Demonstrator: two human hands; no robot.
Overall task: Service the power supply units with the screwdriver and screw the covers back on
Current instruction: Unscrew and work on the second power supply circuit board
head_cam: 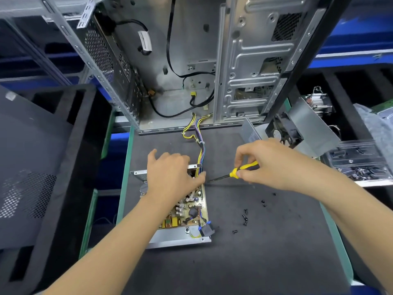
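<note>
Resting palm down on the open power supply unit [187, 211], the left hand [172, 177] is spread wide, and its fingers cover the far part of the circuit board. Nothing is gripped by it. The right hand [265, 165] is closed around the yellow and black handle of the screwdriver [236, 172], which is held nearly level; the dark shaft is pointed to the left, and its tip is seen just beside the left fingertips, at the right edge of the unit.

The unit is placed without cover on the dark work mat [265, 252]. A bundle of coloured wires [201, 145] is led from it to the open computer case [191, 60] standing behind. Several small black screws [245, 218] are scattered on the mat, to the right of the unit and apart from it. The metal cover with fan [302, 128] is laid at the far right, near a clear plastic tray [359, 160].
</note>
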